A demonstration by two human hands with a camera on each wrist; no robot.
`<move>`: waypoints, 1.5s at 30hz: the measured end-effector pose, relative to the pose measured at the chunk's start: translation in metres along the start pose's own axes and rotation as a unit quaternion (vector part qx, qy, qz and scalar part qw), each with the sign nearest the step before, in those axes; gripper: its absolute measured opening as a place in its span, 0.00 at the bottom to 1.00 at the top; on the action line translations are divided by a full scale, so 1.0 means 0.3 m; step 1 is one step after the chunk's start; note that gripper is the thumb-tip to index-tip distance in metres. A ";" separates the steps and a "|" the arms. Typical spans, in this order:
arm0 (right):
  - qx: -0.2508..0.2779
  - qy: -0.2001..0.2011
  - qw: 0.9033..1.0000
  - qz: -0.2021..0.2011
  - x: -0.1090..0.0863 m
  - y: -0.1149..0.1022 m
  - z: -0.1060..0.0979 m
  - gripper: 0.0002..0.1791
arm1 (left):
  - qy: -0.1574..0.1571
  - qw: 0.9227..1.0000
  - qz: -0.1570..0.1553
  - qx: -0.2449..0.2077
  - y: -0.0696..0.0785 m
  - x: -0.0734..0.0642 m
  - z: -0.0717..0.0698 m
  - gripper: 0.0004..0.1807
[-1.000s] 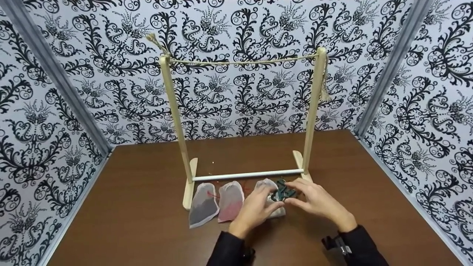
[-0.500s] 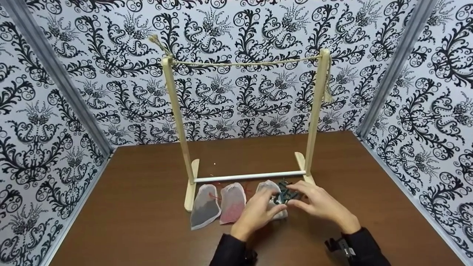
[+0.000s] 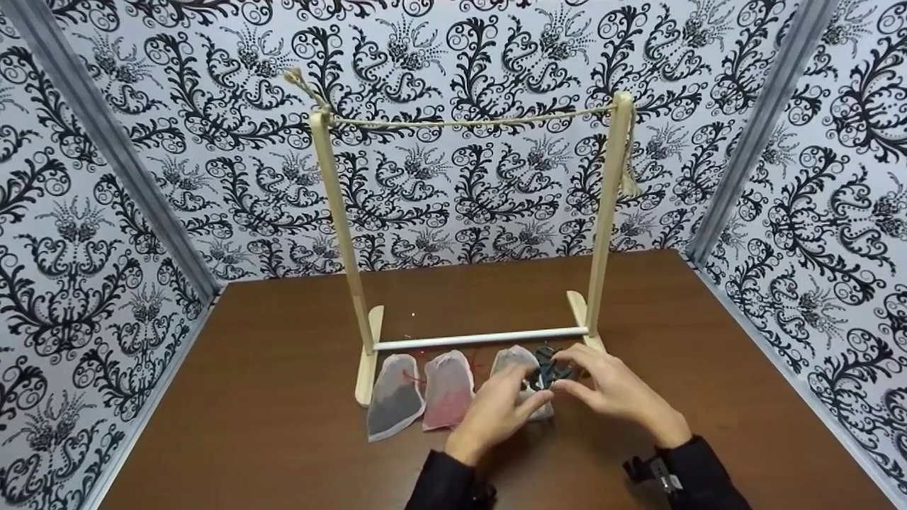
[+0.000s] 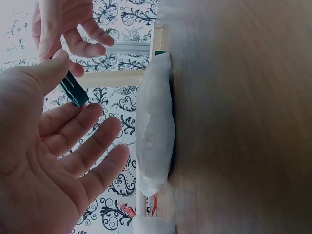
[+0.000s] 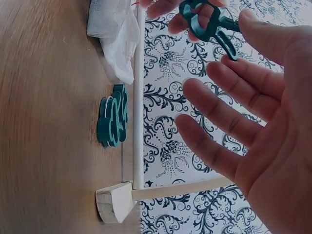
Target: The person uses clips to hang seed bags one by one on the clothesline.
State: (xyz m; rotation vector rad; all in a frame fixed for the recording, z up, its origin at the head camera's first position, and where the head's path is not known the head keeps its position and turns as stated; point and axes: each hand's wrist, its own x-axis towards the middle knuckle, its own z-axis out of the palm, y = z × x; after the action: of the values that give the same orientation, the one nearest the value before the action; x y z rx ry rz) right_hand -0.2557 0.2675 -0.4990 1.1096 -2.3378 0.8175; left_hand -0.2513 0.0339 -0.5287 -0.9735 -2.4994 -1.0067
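Between my two hands is a dark green plastic clothespin (image 5: 207, 27). My right hand (image 3: 615, 386) pinches its arms between thumb and index finger, the other fingers spread. Opposite, the thumb and index finger of my left hand (image 3: 492, 407) pinch the same clothespin, as the left wrist view shows. At least one more green clothespin (image 5: 113, 116) lies on the table beyond my hands. A white mesh bag (image 4: 156, 122) lies under and behind my left hand, partly hidden by it in the head view.
Left of my hands lie a mesh bag with dark filling (image 3: 395, 400) and one with pink filling (image 3: 448, 397), near red strings. Behind stands a wooden frame (image 3: 340, 227) with a white bottom bar (image 3: 482, 338) and a rope (image 3: 468, 122) across its top. Patterned walls surround the table (image 3: 283, 425).
The view shifts slightly. Both hands stay close together around the clothespin, which turns a little between their fingers. The bags and frame stay in place.
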 end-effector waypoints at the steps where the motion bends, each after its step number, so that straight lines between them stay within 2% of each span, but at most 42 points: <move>1: 0.004 0.001 1.000 -0.001 0.000 0.001 0.001 0.20 | 0.001 1.000 0.000 -0.002 0.001 0.000 0.001 0.25; 12: 0.016 0.037 0.999 -0.006 0.013 0.003 0.001 0.18 | 0.017 0.999 0.026 -0.015 0.004 0.003 -0.007 0.27; 16: 0.015 0.049 0.999 -0.013 0.018 0.002 -0.002 0.17 | 0.014 0.999 0.026 -0.020 0.005 0.008 -0.007 0.28; 21: 0.026 0.058 0.998 -0.001 0.022 0.000 -0.003 0.16 | 0.016 0.999 0.026 -0.020 0.004 0.014 -0.014 0.28; 24: 0.022 0.067 0.997 0.013 0.022 -0.002 -0.006 0.16 | 0.029 0.999 0.034 -0.019 0.001 0.014 -0.021 0.28; 28: 0.015 0.085 0.996 0.032 0.020 -0.001 -0.014 0.16 | 0.070 0.997 0.040 -0.014 -0.013 0.016 -0.030 0.26; 31: 0.010 0.100 0.994 0.040 0.017 -0.001 -0.020 0.16 | 0.106 0.994 0.026 -0.006 -0.031 0.017 -0.035 0.23; 36: 0.000 0.118 0.992 0.048 0.018 0.001 -0.026 0.16 | 0.150 0.988 -0.036 0.016 -0.061 0.013 -0.037 0.19; 41: -0.017 0.124 0.991 0.051 0.018 0.004 -0.027 0.14 | 0.166 0.981 -0.092 0.048 -0.088 0.000 -0.023 0.17; 45: -0.034 0.131 0.989 0.052 0.014 0.008 -0.025 0.14 | 0.161 0.980 -0.107 0.050 -0.102 -0.011 -0.014 0.13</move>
State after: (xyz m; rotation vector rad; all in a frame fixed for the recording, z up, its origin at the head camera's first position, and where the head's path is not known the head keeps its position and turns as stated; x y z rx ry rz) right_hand -0.2593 0.2714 -0.4918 0.8054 -2.1981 0.8576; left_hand -0.2696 0.0132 -0.5427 -0.4735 -2.3851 -0.9964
